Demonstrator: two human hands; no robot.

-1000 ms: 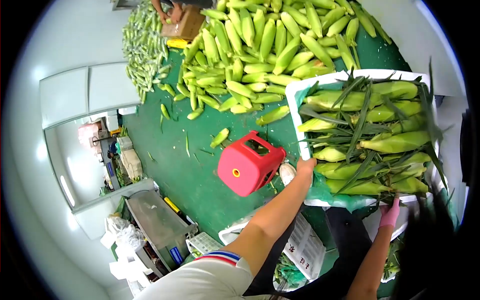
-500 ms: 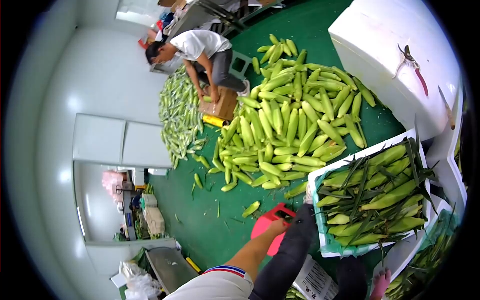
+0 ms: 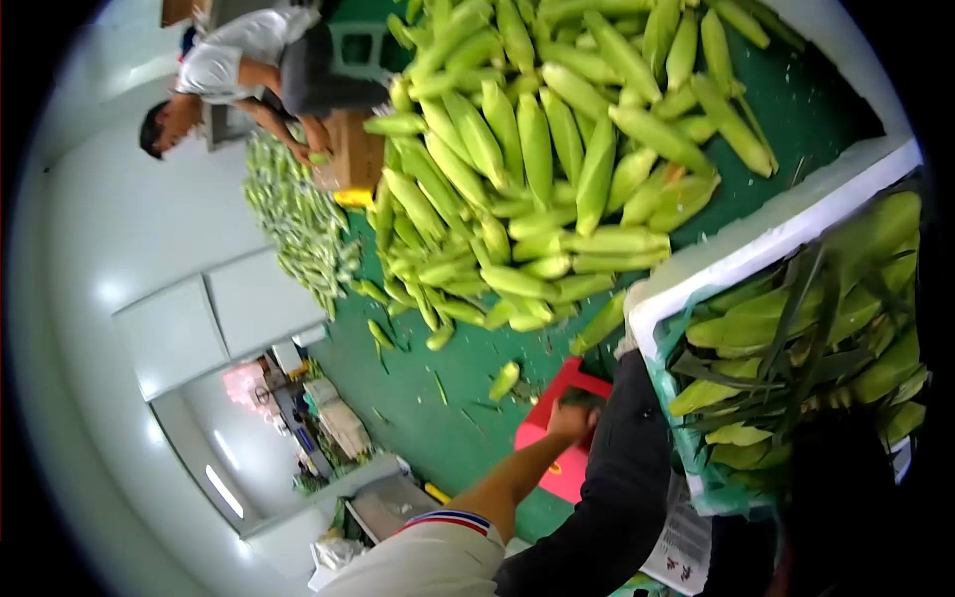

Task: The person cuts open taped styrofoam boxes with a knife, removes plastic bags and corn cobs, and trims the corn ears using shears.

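My left hand (image 3: 571, 420) is at the red plastic stool (image 3: 553, 472), its fingers hooked over the edge beside the dark opening. To the right, a white foam box (image 3: 665, 298) with green lining holds several ears of corn in their husks (image 3: 761, 328) and long dark leaves. The box is tilted, close by my dark-trousered leg. A dark blur covers the lower right, and my right hand cannot be seen.
A big pile of husked green corn (image 3: 537, 149) covers the green floor (image 3: 398, 348). At the upper left, a person (image 3: 244, 60) bends over a cardboard box (image 3: 353, 149) beside wrapped corn (image 3: 293, 214). A printed white crate (image 3: 686, 542) lies below my leg.
My left hand has left the foam box's rim and gone to the red stool. My right hand, earlier at the box's near side, has gone out of sight. The view has shifted.
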